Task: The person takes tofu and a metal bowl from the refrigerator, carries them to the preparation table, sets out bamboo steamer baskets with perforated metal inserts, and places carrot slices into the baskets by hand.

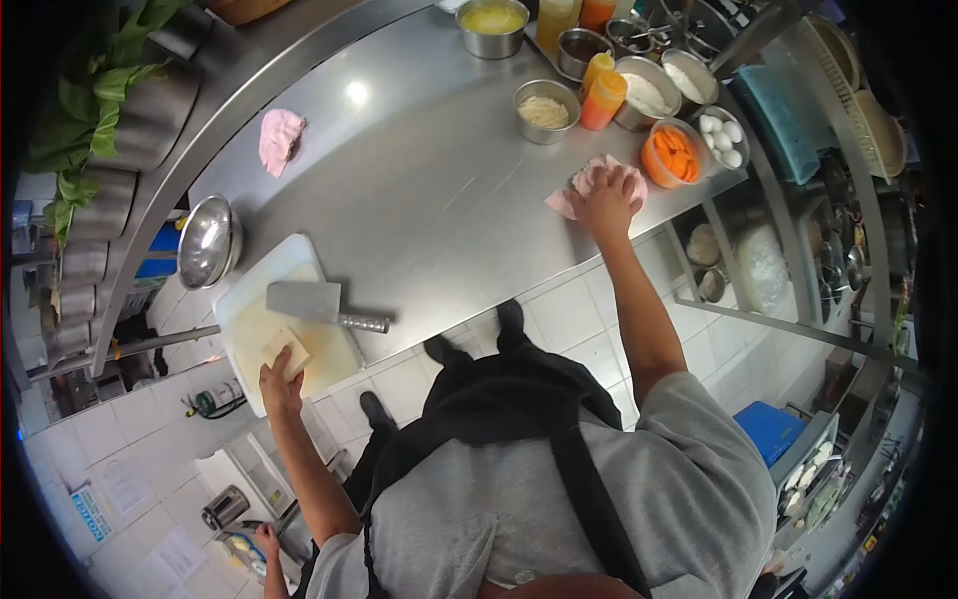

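Note:
At the left of the head view, my left hand (280, 387) has its fingers on a pale square block that looks like tofu (295, 348). The block sits on a white cutting board (243, 290). Just above it on the board lies a cleaver (305, 299), its metal handle pointing right over the board's edge. Over at the right, my right hand (607, 205) grips a crumpled pink cloth (565, 205) against the steel counter (429, 200), beside a tub of sliced carrots (670, 155). The fingers partly cover the cloth.
Behind my right hand stand a bowl of pale shreds (545, 112), an orange squeeze bottle (603, 101), bowls of white powder (647, 92) and eggs (720, 138). Another pink cloth (280, 141) and a steel bowl (209, 243) are at the left. Another person's hand (265, 539) shows below.

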A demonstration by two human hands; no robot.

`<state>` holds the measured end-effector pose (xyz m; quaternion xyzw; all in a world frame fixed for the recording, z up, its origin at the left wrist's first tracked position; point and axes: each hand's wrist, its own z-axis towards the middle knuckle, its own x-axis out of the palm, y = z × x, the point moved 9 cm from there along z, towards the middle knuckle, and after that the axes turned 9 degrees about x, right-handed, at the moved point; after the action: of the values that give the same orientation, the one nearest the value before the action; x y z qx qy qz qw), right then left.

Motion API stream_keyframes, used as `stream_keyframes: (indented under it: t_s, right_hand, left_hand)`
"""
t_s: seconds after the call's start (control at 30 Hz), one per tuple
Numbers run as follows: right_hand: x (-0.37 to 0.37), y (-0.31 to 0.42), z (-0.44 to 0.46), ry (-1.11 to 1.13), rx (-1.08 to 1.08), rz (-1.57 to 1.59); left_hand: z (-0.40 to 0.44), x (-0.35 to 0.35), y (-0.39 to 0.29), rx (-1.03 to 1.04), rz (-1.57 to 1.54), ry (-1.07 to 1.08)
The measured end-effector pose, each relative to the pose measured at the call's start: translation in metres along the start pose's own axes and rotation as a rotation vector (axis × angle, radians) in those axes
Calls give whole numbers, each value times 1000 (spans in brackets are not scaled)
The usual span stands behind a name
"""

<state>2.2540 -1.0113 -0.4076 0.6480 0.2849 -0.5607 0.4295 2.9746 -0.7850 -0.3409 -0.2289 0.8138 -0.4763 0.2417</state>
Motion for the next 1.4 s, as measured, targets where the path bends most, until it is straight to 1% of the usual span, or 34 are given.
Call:
stream_keyframes:
  t_s: [0.07,0.1,0.17,0.23,0.3,0.37,0.43,0.47,0.53,0.6,0.67,0.7,0.73,0.8,0.83,0.9,0.93,0.97,1.0,1.03,1.07,1.1,1.13,1.17,1.2,1.23,1.27,1.33,1.37,1.4]
  right_hand:
    - [2,25,-39,-149,-117,-72]
    - [9,39,-44,-135,-105,-50]
    - [20,107,-64,-61,-416,271]
    - [25,177,-61,-53,-448,409]
    - [51,245,-102,141,-628,468]
    - [72,279,-173,341,-861,562]
    - [30,250,-227,211,-1017,606]
    - [24,232,-230,208,-1009,591]
    - [11,185,-213,149,-911,619]
    - [10,123,-163,76,-709,563]
    - [-10,56,-104,-86,-557,468]
    - [-45,6,-57,-184,-445,428]
    - [-63,-13,-40,-302,-410,429]
    - [-67,-40,-14,-306,-316,410]
    - [-68,-43,-8,-316,-326,415]
    - [-67,-47,2,-370,-278,367]
    - [-67,-47,2,-386,-288,378]
    - [-64,-49,1,-365,-287,371]
    - [-63,-49,1,-351,-298,379]
    - [-33,-63,4,-267,-232,310]
    - [-24,-67,-4,-409,-235,252]
    - [-53,-41,-11,-630,-386,182]
    - [-30,-53,11,-495,-396,565]
    - [-72,-29,-3,-439,-368,333]
    - [-70,-35,-9,-366,-346,302]
    - [-78,-27,-16,-492,-401,259]
    - [-73,-27,-15,-495,-448,298]
    - [-74,-26,-16,-521,-506,292]
    - [-79,-24,-22,-555,-510,252]
    - [-73,-26,-20,-521,-520,280]
  left_hand:
    - [-12,34,-43,93,-62,89]
    - [-17,51,-62,106,-38,85]
    - [-27,110,-103,172,-65,296]
    - [-29,169,-128,192,-9,425]
    - [-35,237,-145,241,12,538]
    - [-43,310,-152,303,55,657]
    - [-45,374,-137,288,82,726]
    - [-42,404,-120,265,92,764]
    - [-44,458,-82,202,124,814]
    - [-56,501,-42,115,157,841]
    - [-78,540,-9,9,144,877]
    - [-91,564,0,-45,128,906]
    - [-96,578,7,-36,124,910]
    - [-99,606,26,-48,155,938]
    - [-103,618,31,-34,148,935]
    - [-109,639,45,-86,155,928]
    - [-114,647,49,-98,126,931]
    - [-117,651,54,-109,97,926]
    - [-100,657,64,112,300,958]
    - [-105,638,32,405,344,904]
    - [-108,611,22,909,719,620]
    - [-86,598,24,776,719,724]
    - [-80,572,5,768,713,750]
    - [-67,552,8,714,775,833]
    - [-95,515,-17,411,638,1090]
    - [-96,490,-32,492,702,1245]
    - [-103,465,-40,571,776,1407]
    - [-134,400,-92,572,871,1640]
    - [-138,369,-120,594,844,1623]
    - [-145,338,-145,614,822,1620]
